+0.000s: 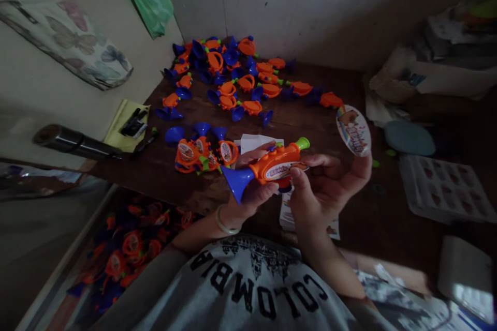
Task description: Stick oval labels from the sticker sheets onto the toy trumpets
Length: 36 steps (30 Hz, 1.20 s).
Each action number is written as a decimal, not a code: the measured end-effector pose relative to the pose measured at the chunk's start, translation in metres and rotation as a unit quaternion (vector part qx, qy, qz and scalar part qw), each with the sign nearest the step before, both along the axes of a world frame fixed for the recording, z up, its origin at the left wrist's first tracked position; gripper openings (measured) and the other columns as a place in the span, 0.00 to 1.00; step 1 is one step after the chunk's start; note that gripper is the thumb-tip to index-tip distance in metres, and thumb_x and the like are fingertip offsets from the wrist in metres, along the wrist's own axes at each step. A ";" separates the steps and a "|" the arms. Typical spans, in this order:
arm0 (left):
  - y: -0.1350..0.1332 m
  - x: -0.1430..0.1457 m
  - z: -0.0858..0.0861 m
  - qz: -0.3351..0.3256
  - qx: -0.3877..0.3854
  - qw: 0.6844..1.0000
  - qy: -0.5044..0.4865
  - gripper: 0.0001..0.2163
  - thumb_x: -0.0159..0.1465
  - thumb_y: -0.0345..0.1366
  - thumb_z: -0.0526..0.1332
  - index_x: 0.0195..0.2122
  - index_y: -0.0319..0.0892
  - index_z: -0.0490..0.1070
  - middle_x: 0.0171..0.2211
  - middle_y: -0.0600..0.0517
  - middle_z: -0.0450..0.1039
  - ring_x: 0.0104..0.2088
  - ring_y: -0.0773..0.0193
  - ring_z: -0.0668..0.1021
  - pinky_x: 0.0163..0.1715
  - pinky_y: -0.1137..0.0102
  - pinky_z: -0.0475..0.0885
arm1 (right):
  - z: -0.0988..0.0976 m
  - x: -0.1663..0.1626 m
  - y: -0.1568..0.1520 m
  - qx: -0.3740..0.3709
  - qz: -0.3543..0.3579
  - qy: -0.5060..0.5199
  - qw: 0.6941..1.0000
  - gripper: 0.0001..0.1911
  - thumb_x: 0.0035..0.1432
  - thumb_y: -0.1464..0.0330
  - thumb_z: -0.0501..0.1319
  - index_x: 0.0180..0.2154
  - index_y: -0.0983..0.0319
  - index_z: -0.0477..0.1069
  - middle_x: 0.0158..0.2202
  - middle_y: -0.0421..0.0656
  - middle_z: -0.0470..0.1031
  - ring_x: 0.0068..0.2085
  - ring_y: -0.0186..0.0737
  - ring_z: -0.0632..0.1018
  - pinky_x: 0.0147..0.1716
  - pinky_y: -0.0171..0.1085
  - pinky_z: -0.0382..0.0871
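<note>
Head | toy trumpet (285,155) across left hand (247,205), gripped | right hand (325,192) pinches label (276,170), apparently its end

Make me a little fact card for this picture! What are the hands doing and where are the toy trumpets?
Left hand: holds an orange toy trumpet with a blue bell
Right hand: thumb and finger on its oval label; second label at another fingertip
Table, far part: many scattered trumpets
Nearer, left: labelled trumpets, bunched
Below table, left: trumpet pile
</note>
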State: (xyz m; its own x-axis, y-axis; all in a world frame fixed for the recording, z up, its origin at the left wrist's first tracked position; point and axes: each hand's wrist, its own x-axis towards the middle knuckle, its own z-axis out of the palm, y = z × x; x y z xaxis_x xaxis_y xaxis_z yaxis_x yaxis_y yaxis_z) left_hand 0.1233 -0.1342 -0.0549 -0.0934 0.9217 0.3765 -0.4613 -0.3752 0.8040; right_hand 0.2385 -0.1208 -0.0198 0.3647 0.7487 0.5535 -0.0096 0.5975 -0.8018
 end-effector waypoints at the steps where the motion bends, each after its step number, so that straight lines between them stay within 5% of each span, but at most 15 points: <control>1: 0.000 0.000 0.000 -0.001 0.002 1.000 -0.002 0.25 0.64 0.39 0.73 0.60 0.52 0.70 0.69 0.45 0.70 0.68 0.45 0.74 0.69 0.47 0.72 | 0.000 0.000 0.000 -0.001 0.001 0.001 1.000 0.47 0.57 0.76 0.71 0.69 0.37 0.58 0.43 0.34 0.75 0.39 0.30 0.79 0.37 0.28 0.81; 10: 0.000 0.001 0.009 -0.021 -0.003 1.000 -0.011 0.24 0.65 0.38 0.73 0.60 0.53 0.70 0.69 0.46 0.69 0.67 0.47 0.76 0.69 0.48 0.72 | 0.001 -0.001 0.000 -0.004 -0.002 -0.009 1.000 0.45 0.60 0.74 0.71 0.69 0.37 0.57 0.43 0.35 0.73 0.39 0.32 0.79 0.37 0.30 0.82; 16: -0.002 0.007 0.012 0.056 -0.038 0.998 0.013 0.18 0.67 0.40 0.71 0.56 0.50 0.72 0.64 0.47 0.75 0.66 0.49 0.77 0.69 0.50 0.73 | 0.001 -0.003 -0.002 0.003 -0.016 -0.025 1.000 0.46 0.59 0.75 0.71 0.70 0.38 0.56 0.43 0.36 0.74 0.37 0.32 0.78 0.33 0.29 0.81; 23: 0.000 0.006 0.013 0.068 0.048 0.995 0.059 0.16 0.71 0.36 0.66 0.58 0.55 0.68 0.66 0.50 0.73 0.68 0.52 0.75 0.68 0.51 0.74 | -0.001 0.005 0.010 0.092 -0.071 -0.104 0.988 0.45 0.60 0.74 0.69 0.71 0.41 0.54 0.37 0.35 0.77 0.32 0.35 0.78 0.33 0.36 0.81; 29: -0.003 0.001 0.028 0.065 0.054 0.992 0.097 0.14 0.72 0.36 0.65 0.56 0.55 0.68 0.66 0.51 0.73 0.68 0.52 0.75 0.68 0.49 0.74 | 0.005 0.008 0.014 0.038 -0.024 -0.090 0.995 0.45 0.60 0.76 0.69 0.70 0.42 0.54 0.37 0.33 0.77 0.30 0.32 0.79 0.29 0.32 0.80; 36: -0.001 0.003 0.026 0.052 0.065 0.993 0.079 0.17 0.71 0.35 0.65 0.58 0.59 0.69 0.67 0.55 0.72 0.68 0.51 0.75 0.68 0.49 0.75 | 0.007 0.007 0.014 0.020 0.000 -0.063 0.998 0.44 0.59 0.77 0.69 0.68 0.40 0.56 0.38 0.32 0.78 0.32 0.32 0.80 0.33 0.32 0.81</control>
State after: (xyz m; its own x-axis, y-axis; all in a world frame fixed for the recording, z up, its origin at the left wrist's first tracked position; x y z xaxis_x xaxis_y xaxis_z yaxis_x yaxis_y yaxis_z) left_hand 0.1262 -0.1356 -0.0294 -0.1163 0.8526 0.5094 -0.2861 -0.5199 0.8048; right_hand 0.2460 -0.1070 -0.0131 0.2913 0.7243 0.6250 0.0899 0.6297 -0.7716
